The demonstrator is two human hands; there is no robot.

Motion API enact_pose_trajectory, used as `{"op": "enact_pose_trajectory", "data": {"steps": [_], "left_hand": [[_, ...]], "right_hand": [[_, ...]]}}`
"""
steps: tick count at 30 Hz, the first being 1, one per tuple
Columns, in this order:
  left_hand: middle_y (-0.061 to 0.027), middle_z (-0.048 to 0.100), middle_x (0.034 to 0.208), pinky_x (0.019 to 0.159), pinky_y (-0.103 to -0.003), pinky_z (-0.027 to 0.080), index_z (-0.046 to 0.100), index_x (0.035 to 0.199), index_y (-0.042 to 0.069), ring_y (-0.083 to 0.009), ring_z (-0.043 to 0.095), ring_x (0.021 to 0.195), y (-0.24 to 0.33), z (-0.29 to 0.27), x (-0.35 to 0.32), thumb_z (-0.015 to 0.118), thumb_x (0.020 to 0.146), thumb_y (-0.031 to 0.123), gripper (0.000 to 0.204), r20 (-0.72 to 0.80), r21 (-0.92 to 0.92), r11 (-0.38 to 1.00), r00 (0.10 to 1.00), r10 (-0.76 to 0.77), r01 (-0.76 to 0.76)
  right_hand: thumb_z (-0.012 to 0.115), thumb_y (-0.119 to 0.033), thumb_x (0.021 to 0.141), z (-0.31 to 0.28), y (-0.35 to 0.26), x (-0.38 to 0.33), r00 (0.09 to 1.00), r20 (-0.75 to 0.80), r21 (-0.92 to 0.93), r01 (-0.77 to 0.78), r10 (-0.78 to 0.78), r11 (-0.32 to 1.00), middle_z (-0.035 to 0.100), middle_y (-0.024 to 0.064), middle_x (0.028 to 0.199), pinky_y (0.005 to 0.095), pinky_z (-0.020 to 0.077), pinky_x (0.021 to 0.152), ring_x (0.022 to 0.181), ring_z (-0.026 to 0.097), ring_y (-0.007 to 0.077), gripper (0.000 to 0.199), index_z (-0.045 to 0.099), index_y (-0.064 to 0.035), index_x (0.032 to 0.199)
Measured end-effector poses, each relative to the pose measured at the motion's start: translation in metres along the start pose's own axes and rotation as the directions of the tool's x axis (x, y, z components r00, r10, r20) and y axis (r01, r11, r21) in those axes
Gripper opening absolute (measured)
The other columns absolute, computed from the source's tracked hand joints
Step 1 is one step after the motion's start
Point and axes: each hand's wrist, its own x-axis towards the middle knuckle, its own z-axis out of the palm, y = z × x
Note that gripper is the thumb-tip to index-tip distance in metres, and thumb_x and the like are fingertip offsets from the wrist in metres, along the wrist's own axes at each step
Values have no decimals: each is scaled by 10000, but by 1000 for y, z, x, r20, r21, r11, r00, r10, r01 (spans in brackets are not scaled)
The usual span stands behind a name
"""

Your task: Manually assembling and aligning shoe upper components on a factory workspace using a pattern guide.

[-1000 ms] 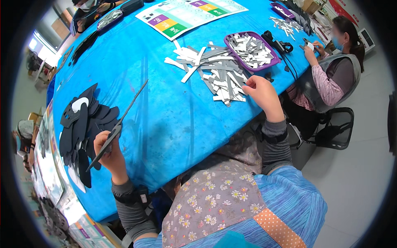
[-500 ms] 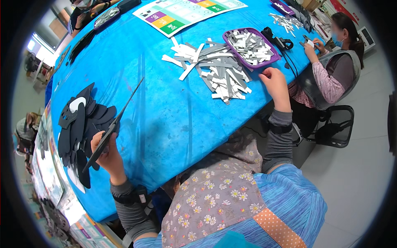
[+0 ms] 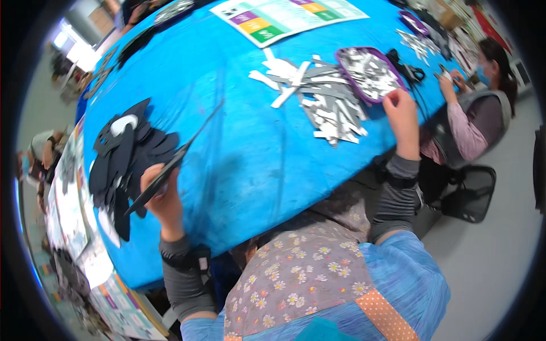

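Surface (image 3: 244, 148): bright blue
Strips (image 3: 330, 85): white, grey
Basket (image 3: 368, 101): purple
Pile (image 3: 128, 156): near-black, some white
Held piece (image 3: 175, 161): dark grey
Apron (image 3: 301, 273): grey-brown, white-yellow daisies
Strap (image 3: 389, 315): orange, white dots
Cuffs (image 3: 398, 202): dark grey, striped
Shirt (image 3: 406, 267): streaked blue

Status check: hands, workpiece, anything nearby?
Left hand holds thin dark piece. Right hand at purple tray, near edge; grip contents unclear. Loose strip pile left of tray.

Blue table (image 3: 244, 187), purple tray (image 3: 354, 85), strips (image 3: 327, 91), seemingly flat dark pieces (image 3: 132, 150)
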Motion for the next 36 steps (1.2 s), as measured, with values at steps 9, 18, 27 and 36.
{"op": "enact_pose_trajectory", "data": {"steps": [9, 18, 27, 36], "left_hand": [[-79, 566, 878, 679, -238, 474, 548, 864, 6, -129, 562, 778, -2, 5, 1, 660, 728, -114, 213, 137, -213, 972, 988, -75, 103], [-48, 567, 819, 615, -237, 469, 561, 833, 23, -126, 570, 709, 3, 2, -2, 659, 714, -81, 186, 150, -133, 991, 989, 12, 8], [-52, 593, 800, 605, -243, 459, 576, 805, 15, -116, 566, 705, 1, 2, 7, 712, 717, -59, 177, 55, -129, 992, 998, 4, 3], [-89, 638, 888, 680, -289, 558, 594, 993, -45, -161, 639, 763, -3, 5, 3, 641, 810, -39, 189, 1, -447, 864, 967, -256, 229]], "right_hand": [[692, -236, 737, 28, 34, 61, 928, 354, -188, 194, -118, 963, 619, 175, 799, 398, 449, 643, 752, 602, 325, 301, 573, 5, 871], [602, -141, 781, 24, 13, 65, 892, 450, -131, 19, 43, 991, 615, 174, 741, 386, 449, 615, 698, 605, 301, 158, 594, 17, 779], [575, -173, 885, -30, -61, 8, 959, 276, 629, -225, 56, 744, 565, -32, 736, 200, 356, 580, 664, 468, 34, 156, 623, -27, 911], [699, -207, 763, 48, -175, -135, 711, 655, 463, -109, -256, 880, 572, 44, 667, 306, 403, 592, 648, 546, 170, 196, 610, -32, 774]]}}
